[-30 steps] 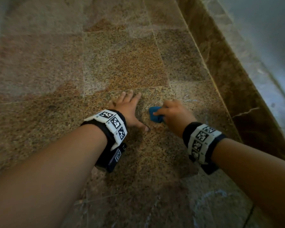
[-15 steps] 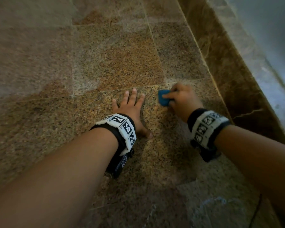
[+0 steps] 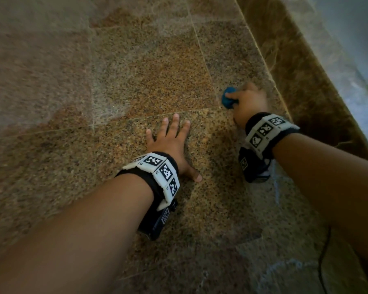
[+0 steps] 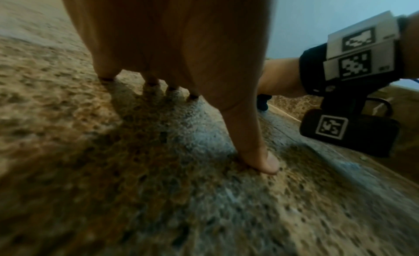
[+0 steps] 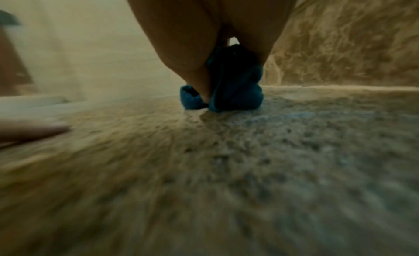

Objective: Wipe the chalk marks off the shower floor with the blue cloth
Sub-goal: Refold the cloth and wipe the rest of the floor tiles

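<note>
The blue cloth is bunched into a small wad and is held by the right hand, whose fingers are curled around it. In the right wrist view the cloth is seen pressed down onto the shower floor, with the thumb laid against its left side. The wad is placed close to the brown stone wall base that runs along the right side of the floor, and just beyond the tile joint that crosses in front of the left hand.

The left hand is laid flat on the speckled granite floor, palm down, with the fingers straight and spread and the thumb pointed off to the side. Nothing is held by it. In the left wrist view the fingertips are seen touching the floor. The two hands are kept apart, with the cloth ahead and to the right of the left hand.

Faint chalk marks are seen on the floor beneath the right forearm, and further pale curved strokes are visible on the tile nearest the person. Banded wrist cameras with black-and-white square markers are worn on both wrists.
</note>
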`<control>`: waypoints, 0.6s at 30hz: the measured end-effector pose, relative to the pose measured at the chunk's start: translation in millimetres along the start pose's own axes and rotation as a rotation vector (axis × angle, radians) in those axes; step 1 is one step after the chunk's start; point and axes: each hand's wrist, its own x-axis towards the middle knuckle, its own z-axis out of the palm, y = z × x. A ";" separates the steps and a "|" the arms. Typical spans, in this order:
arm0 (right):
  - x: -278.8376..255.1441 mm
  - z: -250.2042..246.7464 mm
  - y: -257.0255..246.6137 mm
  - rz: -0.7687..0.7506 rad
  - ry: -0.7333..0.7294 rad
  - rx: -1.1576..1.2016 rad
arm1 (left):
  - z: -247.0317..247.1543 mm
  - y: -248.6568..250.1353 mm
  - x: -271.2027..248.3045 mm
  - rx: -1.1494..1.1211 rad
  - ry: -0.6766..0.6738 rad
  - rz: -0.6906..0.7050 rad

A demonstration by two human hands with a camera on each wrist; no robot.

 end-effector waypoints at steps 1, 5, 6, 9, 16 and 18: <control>-6.2 3.3 -4.6 -0.031 -0.009 -0.008 | -0.4 0.7 0.4 -0.001 -0.004 0.000; -32.7 12.1 -4.8 -0.270 -0.077 -0.003 | 0.1 1.8 0.7 0.013 -0.001 -0.008; -27.1 9.7 1.2 -0.268 -0.085 0.012 | 0.3 1.5 0.3 0.014 0.001 -0.007; -4.6 -1.0 25.9 -0.074 -0.029 0.051 | -0.2 1.9 -0.1 0.014 0.002 0.003; -41.4 22.1 -5.2 -0.278 -0.047 -0.009 | -1.1 2.6 1.1 0.022 0.002 -0.003; -47.7 17.9 -5.9 -0.359 -0.119 -0.027 | -1.1 2.1 1.3 0.019 0.003 -0.008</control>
